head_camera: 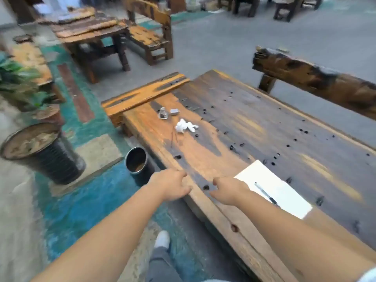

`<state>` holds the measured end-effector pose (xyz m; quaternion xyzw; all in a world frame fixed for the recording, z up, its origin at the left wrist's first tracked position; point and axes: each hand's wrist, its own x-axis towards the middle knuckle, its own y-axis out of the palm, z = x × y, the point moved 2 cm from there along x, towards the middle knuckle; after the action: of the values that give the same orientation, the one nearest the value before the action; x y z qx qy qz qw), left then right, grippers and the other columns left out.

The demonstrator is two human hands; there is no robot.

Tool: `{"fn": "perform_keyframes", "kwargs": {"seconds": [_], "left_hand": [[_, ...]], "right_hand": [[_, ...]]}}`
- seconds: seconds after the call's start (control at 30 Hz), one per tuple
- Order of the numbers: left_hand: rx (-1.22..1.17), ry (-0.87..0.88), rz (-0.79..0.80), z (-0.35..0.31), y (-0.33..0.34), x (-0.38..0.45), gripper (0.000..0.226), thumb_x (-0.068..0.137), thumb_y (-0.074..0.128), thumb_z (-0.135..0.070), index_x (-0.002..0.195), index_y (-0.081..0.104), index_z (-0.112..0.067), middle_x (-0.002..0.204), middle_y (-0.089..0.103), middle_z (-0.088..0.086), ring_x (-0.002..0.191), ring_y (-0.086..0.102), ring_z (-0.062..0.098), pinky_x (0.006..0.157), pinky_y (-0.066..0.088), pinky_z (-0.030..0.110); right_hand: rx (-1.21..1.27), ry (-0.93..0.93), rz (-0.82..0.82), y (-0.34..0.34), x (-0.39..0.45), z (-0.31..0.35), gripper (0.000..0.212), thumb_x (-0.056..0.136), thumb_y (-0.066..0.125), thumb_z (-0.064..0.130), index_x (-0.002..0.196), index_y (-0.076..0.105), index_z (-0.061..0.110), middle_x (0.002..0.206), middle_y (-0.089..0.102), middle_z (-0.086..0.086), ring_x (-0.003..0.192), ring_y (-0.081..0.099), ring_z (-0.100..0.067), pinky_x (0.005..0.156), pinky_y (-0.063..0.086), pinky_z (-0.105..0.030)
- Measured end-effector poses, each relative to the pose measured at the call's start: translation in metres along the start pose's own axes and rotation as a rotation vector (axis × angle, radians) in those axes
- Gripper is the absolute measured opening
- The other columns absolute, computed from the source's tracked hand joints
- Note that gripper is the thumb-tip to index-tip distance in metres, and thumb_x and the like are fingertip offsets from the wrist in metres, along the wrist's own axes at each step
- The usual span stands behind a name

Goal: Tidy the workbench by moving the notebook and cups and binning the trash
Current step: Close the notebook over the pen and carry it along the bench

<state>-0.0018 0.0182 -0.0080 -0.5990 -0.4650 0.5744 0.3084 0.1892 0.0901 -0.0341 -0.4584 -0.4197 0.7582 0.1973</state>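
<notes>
Bench [254,127] of dark, hole-pocked planks runs diagonally, its middle bare. I see the white open notebook [273,188] with a black pen [265,193] near the front edge, crumpled white tissue [185,126] farther along, and a round metal bin [138,161] on the floor beside the edge. My left hand [169,185] and right hand [228,190] rest on that edge, fingers loosely curled, holding nothing.

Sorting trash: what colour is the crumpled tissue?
White, seen clearly in the head view: crumpled tissue.

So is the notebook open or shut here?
Open: the notebook lies flat on the bench showing a blank white page, with a pen resting on it.
</notes>
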Motion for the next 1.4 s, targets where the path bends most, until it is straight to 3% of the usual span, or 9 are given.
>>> {"fn": "perform_keyframes", "kwargs": {"seconds": [0.27,0.4,0.53,0.6,0.87,1.1,1.2,1.33,1.4], "left_hand": [[0.161,0.473,0.199,-0.058,-0.02,0.121,0.065,0.09,0.047,-0.057,0.139,0.043,-0.015,0.141,0.049,0.011,0.127,0.046,0.032,0.102,0.041,0.042],[0.207,0.628,0.284,-0.088,-0.016,0.137,0.063,0.091,0.049,-0.051,0.141,0.041,-0.013,0.143,0.047,0.013,0.127,0.046,0.032,0.102,0.041,0.04],[0.295,0.717,0.333,-0.11,-0.002,0.143,0.063,0.091,0.05,-0.05,0.142,0.041,-0.014,0.143,0.048,0.012,0.126,0.047,0.032,0.1,0.041,0.038],[0.271,0.716,0.356,-0.117,0.003,0.145,0.063,0.091,0.051,-0.05,0.142,0.04,-0.014,0.142,0.048,0.011,0.125,0.048,0.031,0.1,0.042,0.039],[0.286,0.673,0.363,-0.147,0.032,0.153,0.06,0.089,0.05,-0.048,0.14,0.042,-0.017,0.139,0.05,0.009,0.122,0.049,0.03,0.098,0.044,0.041],[0.182,0.46,0.386,-0.16,0.074,0.18,0.052,0.089,0.049,-0.041,0.134,0.046,-0.016,0.135,0.053,0.008,0.118,0.053,0.028,0.094,0.047,0.04],[0.135,0.377,0.394,-0.159,0.09,0.193,0.047,0.09,0.051,-0.038,0.131,0.046,-0.014,0.133,0.055,0.01,0.116,0.054,0.029,0.094,0.047,0.042],[0.045,0.303,0.384,-0.158,0.107,0.207,0.044,0.087,0.054,-0.035,0.126,0.045,-0.016,0.129,0.051,0.009,0.111,0.054,0.031,0.09,0.049,0.045],[-0.041,0.26,0.375,-0.158,0.117,0.213,0.049,0.085,0.055,-0.032,0.13,0.042,-0.017,0.132,0.046,0.008,0.115,0.05,0.031,0.092,0.046,0.042]], "right_hand": [[0.23,0.512,-0.066,0.018,-0.011,-0.062,0.048,0.084,0.047,0.051,0.122,0.056,0.024,0.13,0.058,-0.006,0.113,0.057,-0.03,0.083,0.047,-0.039],[0.37,0.715,-0.096,0.033,-0.037,-0.069,0.046,0.084,0.047,0.048,0.12,0.057,0.021,0.128,0.059,-0.008,0.111,0.057,-0.031,0.088,0.049,-0.039],[0.468,0.845,-0.109,0.052,-0.059,-0.074,0.041,0.083,0.045,0.04,0.115,0.058,0.02,0.121,0.061,-0.008,0.102,0.059,-0.029,0.079,0.05,-0.036],[0.488,0.879,-0.099,0.06,-0.065,-0.078,0.041,0.084,0.044,0.039,0.119,0.057,0.02,0.122,0.059,-0.007,0.104,0.058,-0.029,0.075,0.047,-0.035],[0.5,0.853,-0.09,0.081,-0.064,-0.116,0.044,0.087,0.044,0.042,0.124,0.054,0.02,0.126,0.058,-0.005,0.111,0.056,-0.028,0.086,0.05,-0.039],[0.39,0.716,-0.078,0.094,-0.027,-0.169,0.042,0.088,0.046,0.04,0.125,0.05,0.021,0.126,0.057,-0.006,0.112,0.056,-0.03,0.083,0.047,-0.039],[0.392,0.7,-0.13,0.096,-0.01,-0.189,0.039,0.089,0.046,0.035,0.125,0.05,0.02,0.128,0.056,-0.004,0.115,0.055,-0.029,0.084,0.048,-0.039],[0.39,0.692,-0.244,0.1,0.013,-0.207,0.032,0.091,0.047,0.027,0.122,0.049,0.017,0.127,0.051,-0.004,0.114,0.049,-0.027,0.073,0.042,-0.037],[0.343,0.675,-0.258,0.102,0.026,-0.213,0.037,0.092,0.048,0.025,0.129,0.046,0.018,0.135,0.045,-0.003,0.119,0.044,-0.027,0.079,0.043,-0.038]]}}
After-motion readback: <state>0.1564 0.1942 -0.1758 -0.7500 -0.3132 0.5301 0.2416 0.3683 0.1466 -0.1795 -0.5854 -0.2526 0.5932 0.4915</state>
